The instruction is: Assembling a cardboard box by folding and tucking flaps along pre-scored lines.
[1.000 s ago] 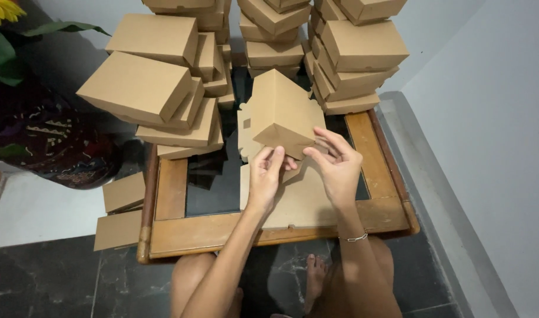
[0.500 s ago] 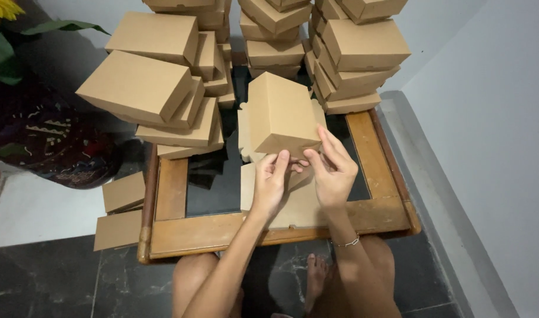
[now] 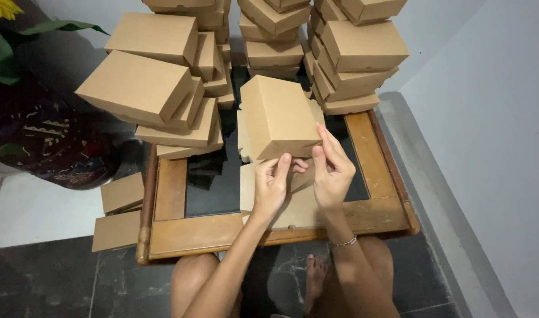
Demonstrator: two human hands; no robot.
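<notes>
A brown cardboard box (image 3: 278, 115), partly folded, is tilted up above the middle of the low wooden table (image 3: 193, 232). My left hand (image 3: 270, 185) pinches its lower front edge from below. My right hand (image 3: 331, 168) grips the same edge at the lower right corner, fingers laid against the side flap. Under both hands lies a flat sheet of unfolded cardboard (image 3: 293, 206) on the table.
Stacks of finished brown boxes stand at the back left (image 3: 146, 88), centre (image 3: 272, 35) and right (image 3: 355, 53). Flat cardboard pieces (image 3: 119, 209) stick out at the table's left edge. A dark patterned pot (image 3: 52, 147) is on the left, a white wall (image 3: 487, 147) on the right.
The box has been turned slightly and lowered toward me. Both hands have shifted along its front edge, fingers closing on the lower flap.
</notes>
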